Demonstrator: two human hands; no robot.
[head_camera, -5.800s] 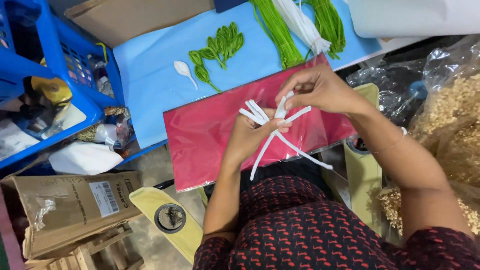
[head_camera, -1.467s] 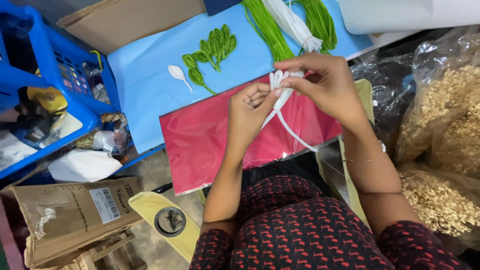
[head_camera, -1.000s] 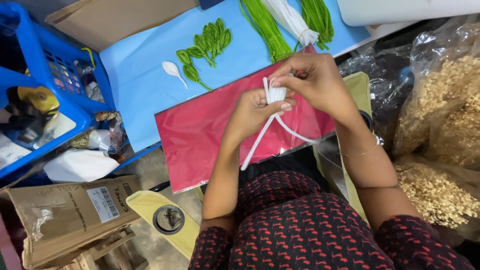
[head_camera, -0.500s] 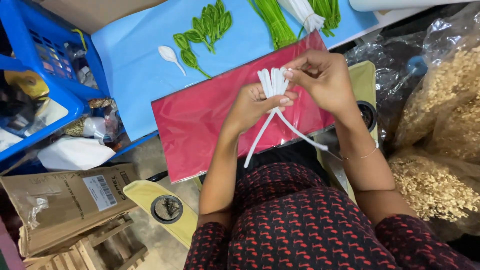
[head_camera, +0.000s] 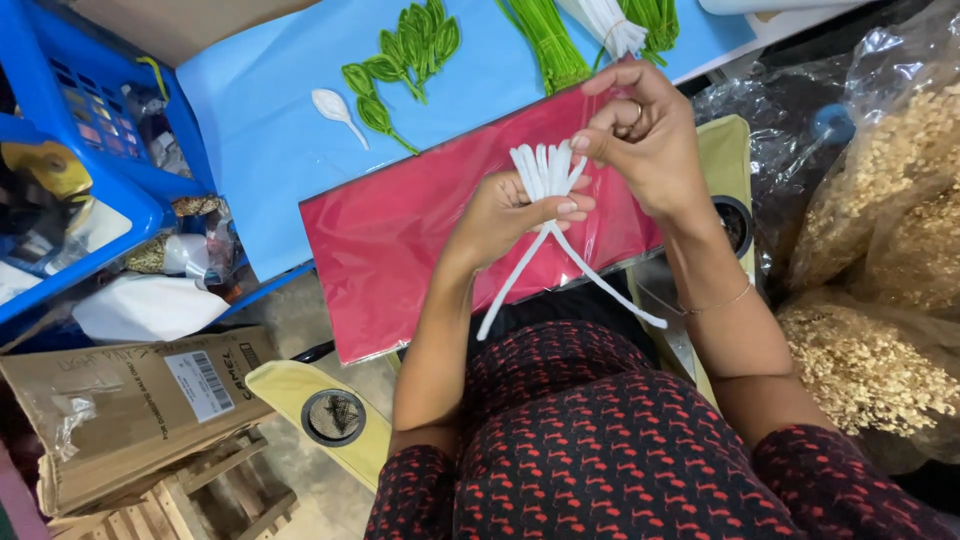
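Over a red sheet (head_camera: 400, 240), both hands' fingers (head_camera: 575, 208) clamp white stems (head_camera: 545, 175); clear bags (head_camera: 880, 200) hold dried blooms.

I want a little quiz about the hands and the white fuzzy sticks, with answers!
1. True or false: the left hand pinches the bundle of white fuzzy craft stems.
2. What lies under the hands: A) red plastic-wrapped sheet, B) green cloth, C) wooden board?
3. Which hand wears a ring?

Key: 1 true. 2 A. 3 the right hand.
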